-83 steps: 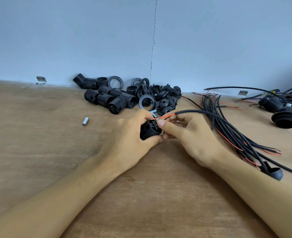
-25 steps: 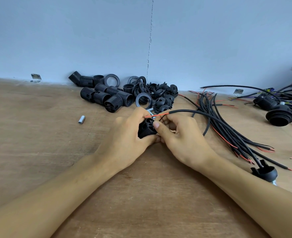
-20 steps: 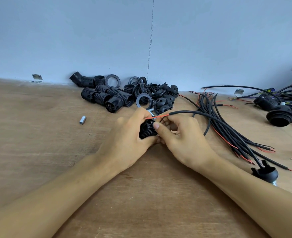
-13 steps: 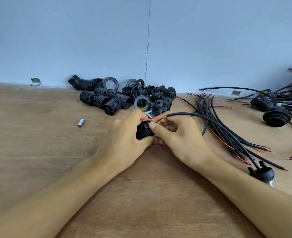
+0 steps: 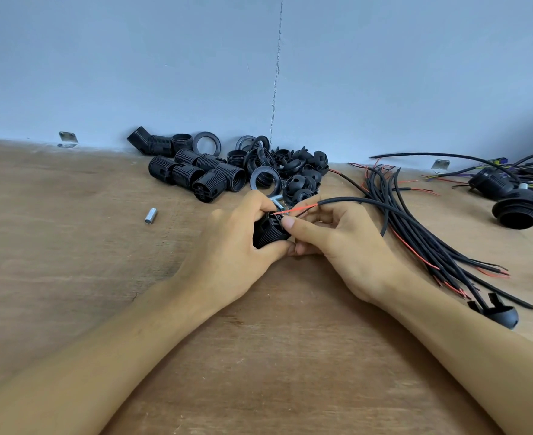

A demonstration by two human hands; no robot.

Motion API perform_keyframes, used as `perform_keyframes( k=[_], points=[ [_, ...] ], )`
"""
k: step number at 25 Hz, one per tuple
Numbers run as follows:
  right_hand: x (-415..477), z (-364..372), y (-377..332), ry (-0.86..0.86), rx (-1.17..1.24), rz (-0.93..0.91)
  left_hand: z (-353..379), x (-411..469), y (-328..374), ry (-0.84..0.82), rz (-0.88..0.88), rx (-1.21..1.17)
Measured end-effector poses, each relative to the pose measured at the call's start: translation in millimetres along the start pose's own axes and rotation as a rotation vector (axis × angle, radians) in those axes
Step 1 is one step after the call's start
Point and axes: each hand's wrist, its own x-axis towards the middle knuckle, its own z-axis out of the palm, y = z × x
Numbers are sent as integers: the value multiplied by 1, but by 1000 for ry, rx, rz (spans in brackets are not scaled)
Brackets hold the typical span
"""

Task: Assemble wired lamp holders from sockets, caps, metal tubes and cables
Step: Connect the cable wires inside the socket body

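Looking down from your head, your left hand (image 5: 227, 246) grips the black ribbed plastic socket (image 5: 266, 232) at the middle of the wooden tabletop (image 5: 70, 277). Your right hand (image 5: 343, 243) pinches the thin red wire (image 5: 296, 210) at its top. I think this one is only half wired, and the loose black sockets (image 5: 196, 177) and black cables (image 5: 415, 233) wait.

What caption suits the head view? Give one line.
Left hand grips a black socket; right hand pinches a cable, its red wire meeting the socket's end.

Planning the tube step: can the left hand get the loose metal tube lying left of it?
Not right now, probably: the left hand grips the socket. The way itself looks free, only bare table up to the metal tube.
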Motion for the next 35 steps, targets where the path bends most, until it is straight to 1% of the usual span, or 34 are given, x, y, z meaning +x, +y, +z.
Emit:
perform_keyframes(
  k=[3, 9, 13, 17, 19, 23, 26, 32, 35],
  points=[
    [0, -2, 1, -15, 13, 0, 0, 0, 1, -7, -8, 22],
    [0, -3, 0, -2, -55, -21, -1, 0, 2, -34, -29, 19],
    [-1, -5, -2, 2, -197, -84, 0, 0, 2, -27, -21, 10],
    [-1, -4, -2, 18, -253, -98, 0, -1, 1, -9, -27, 8],
    [-3, -3, -3, 17, -338, -150, -1, -1, 1, -8, -26, -2],
    [-6, 0, -2, 66, -544, -293, 0, 0, 3, -15, -13, -11],
    [-8, 5, -5, 77, -643, -374, 0, 0, 4, -13, -4, -10],
    [-7, 8, -1, 140, -716, -382, 0, 0, 5, -7, -9, -45],
    [-6, 7, 1, 143, -710, -340, 0, 0, 5, -7, -10, -48]
  ],
)
